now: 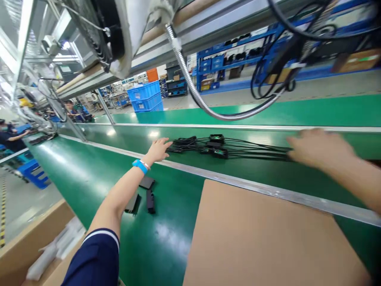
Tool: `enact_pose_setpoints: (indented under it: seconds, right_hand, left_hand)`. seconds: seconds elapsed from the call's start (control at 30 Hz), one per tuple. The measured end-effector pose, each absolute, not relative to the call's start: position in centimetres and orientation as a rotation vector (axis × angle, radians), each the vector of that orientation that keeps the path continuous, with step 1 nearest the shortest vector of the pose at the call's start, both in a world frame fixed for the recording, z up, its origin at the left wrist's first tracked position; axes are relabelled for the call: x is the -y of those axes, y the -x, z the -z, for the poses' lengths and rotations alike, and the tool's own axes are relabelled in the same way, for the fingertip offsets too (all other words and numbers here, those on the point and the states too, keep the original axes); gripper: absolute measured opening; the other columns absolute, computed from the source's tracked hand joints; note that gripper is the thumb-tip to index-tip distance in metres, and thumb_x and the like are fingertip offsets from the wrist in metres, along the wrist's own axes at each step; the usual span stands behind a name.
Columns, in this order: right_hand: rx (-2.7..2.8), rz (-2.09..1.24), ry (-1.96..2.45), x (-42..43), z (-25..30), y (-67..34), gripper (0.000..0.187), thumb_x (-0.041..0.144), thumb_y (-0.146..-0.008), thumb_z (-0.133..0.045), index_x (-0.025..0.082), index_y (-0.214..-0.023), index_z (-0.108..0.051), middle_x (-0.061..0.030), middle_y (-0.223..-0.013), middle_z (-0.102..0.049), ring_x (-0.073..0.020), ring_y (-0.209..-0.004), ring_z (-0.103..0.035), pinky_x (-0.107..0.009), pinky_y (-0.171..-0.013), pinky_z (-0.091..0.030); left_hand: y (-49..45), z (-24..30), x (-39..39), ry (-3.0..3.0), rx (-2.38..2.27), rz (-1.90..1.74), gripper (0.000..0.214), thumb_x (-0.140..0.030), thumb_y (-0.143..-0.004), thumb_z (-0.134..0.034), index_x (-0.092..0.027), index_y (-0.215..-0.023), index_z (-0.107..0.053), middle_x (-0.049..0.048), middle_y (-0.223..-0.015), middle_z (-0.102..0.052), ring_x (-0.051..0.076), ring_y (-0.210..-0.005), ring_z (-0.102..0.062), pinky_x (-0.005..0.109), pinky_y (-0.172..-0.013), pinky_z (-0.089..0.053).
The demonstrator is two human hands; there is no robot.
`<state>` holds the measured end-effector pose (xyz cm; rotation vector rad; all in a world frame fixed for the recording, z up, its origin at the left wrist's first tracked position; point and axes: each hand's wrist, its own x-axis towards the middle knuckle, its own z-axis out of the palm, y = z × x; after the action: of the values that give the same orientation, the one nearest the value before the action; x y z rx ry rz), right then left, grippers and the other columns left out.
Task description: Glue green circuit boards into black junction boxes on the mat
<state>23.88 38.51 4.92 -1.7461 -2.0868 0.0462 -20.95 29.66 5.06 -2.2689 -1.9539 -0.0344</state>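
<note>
My left hand reaches out over the green conveyor belt, fingers stretched flat, its fingertips at the left end of a bundle of black cables. The cables run to small black boxes and trail to the right. My right hand hovers over the right end of those cables; it is blurred by motion and its fingers are not clear. A blue band sits on my left wrist.
Black plastic parts lie on the green worktable near my left forearm. A brown cardboard sheet covers the table at the front right. A cardboard box with white packing stands at lower left. A flexible metal hose hangs overhead. Other workers sit far left.
</note>
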Motion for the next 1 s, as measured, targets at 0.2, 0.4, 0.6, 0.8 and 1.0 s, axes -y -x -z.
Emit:
enact_pose_setpoints:
  seconds: [0.2,0.4,0.6,0.8,1.0]
  right_hand:
    - [2.697,-0.512,1.083,-23.3,-0.2,-0.8,0.041,0.049,-0.099,-0.044,0.022,-0.090,-0.074,-0.0076,-0.098,-0.074,-0.0183,-0.087,-0.067,-0.026,-0.071,-0.044]
    - [2.852,-0.538,0.891,-14.7,1.4,8.4,0.038,0.048,-0.094,-0.051,0.015,-0.099,-0.069,-0.0104,-0.098,-0.072,-0.0211,-0.085,-0.067,-0.029,-0.070,-0.047]
    - [2.953,-0.372,0.665,-13.2,0.7,8.4,0.030,0.042,-0.094,-0.054,0.018,-0.103,-0.069,-0.0134,-0.111,-0.068,-0.0259,-0.108,-0.062,-0.032,-0.087,-0.048]
    - [2.922,-0.337,0.770,-16.6,0.1,11.5,0.039,0.047,-0.099,-0.049,0.020,-0.122,-0.063,-0.0112,-0.126,-0.061,-0.0257,-0.119,-0.055,-0.044,-0.100,-0.046]
    - [2.966,-0.398,0.857,-21.3,1.4,12.4,0.039,0.041,-0.096,-0.059,0.016,-0.125,-0.059,-0.0100,-0.122,-0.061,-0.0216,-0.106,-0.062,-0.044,-0.092,-0.054]
  left_hand:
    - [27.8,-1.4,-13.8,2.273,2.231,0.222,0.041,-0.020,-0.090,-0.056,-0.018,-0.130,-0.061,0.0127,-0.140,-0.057,0.024,-0.131,-0.052,0.041,-0.114,-0.040]
    - [27.3,2.5,-3.3,2.073,2.450,0.536,0.073,-0.048,-0.080,-0.070,-0.019,-0.144,-0.049,0.0164,-0.141,-0.050,0.033,-0.132,-0.048,0.051,-0.112,-0.040]
    - [26.8,3.5,0.1,1.831,2.643,0.862,0.058,-0.038,-0.080,-0.066,-0.020,-0.135,-0.057,0.0147,-0.123,-0.060,0.032,-0.116,-0.057,0.051,-0.108,-0.042]
    - [27.5,3.7,2.1,1.600,2.974,1.254,0.050,-0.044,-0.093,-0.035,-0.018,-0.132,-0.052,0.0141,-0.114,-0.067,0.024,-0.089,-0.069,0.042,-0.083,-0.058]
    - [25.4,3.4,2.4,1.851,3.269,1.362,0.053,-0.053,-0.091,-0.025,-0.015,-0.096,-0.060,0.0106,-0.072,-0.068,0.024,-0.066,-0.073,0.031,-0.050,-0.056]
